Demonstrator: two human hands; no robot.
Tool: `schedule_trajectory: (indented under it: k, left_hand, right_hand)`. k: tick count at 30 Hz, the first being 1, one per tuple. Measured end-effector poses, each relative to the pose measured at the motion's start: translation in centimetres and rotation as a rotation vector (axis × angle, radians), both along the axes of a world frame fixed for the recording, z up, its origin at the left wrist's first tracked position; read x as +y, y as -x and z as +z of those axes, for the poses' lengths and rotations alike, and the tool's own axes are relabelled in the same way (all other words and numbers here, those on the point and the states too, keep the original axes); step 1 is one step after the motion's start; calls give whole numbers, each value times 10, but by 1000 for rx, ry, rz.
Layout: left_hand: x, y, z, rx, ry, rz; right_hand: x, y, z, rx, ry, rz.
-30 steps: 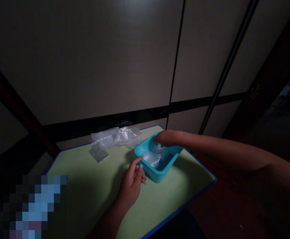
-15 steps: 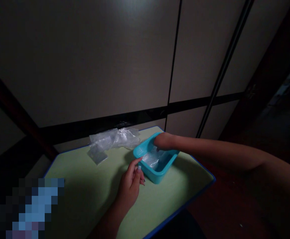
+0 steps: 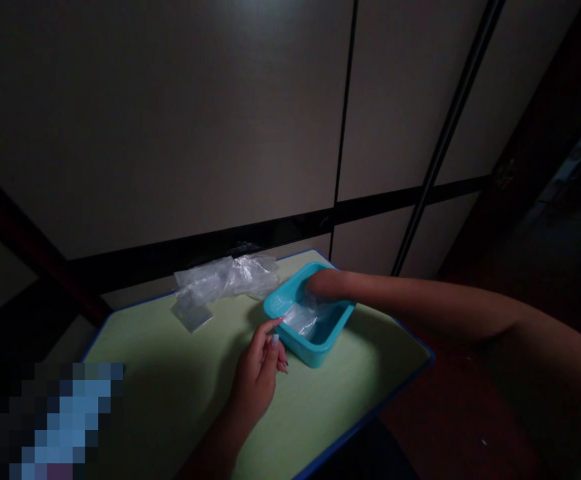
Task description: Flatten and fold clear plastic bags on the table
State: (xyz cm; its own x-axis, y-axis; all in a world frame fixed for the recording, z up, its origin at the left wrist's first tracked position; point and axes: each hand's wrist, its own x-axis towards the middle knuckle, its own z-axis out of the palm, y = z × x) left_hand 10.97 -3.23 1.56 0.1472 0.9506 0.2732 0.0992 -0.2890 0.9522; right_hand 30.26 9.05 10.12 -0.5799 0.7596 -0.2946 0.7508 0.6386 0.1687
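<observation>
A turquoise plastic basket (image 3: 315, 357) stands on the table with a clear plastic bag (image 3: 301, 319) lying inside it. My right hand (image 3: 323, 283) reaches down into the far end of the basket; its fingers are hidden by the hand itself and the basket wall. At the near left corner, my left hand (image 3: 260, 363) rests beside the basket, with the index fingertip at the rim. Its fingers are apart and loosely bent, with nothing visible gripped in them.
The pale green table (image 3: 155, 380) has a blue edge. Several clear plastic bags (image 3: 225, 280) lie in a loose heap at its back, left of the basket. A cabinet with light panels (image 3: 210, 133) rises right behind the table. A pixelated patch covers the lower left.
My right hand sits slightly lower in the basket than before. The view has shifted a little; my left hand keeps its place at the rim.
</observation>
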Motion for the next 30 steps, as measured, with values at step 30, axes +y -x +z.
schedule_trajectory:
  k: [30]
  left_hand:
    - [-1, -10, -3, -22, -59, -42]
  right_hand:
    - [17, -9, -24, 61, 50, 110]
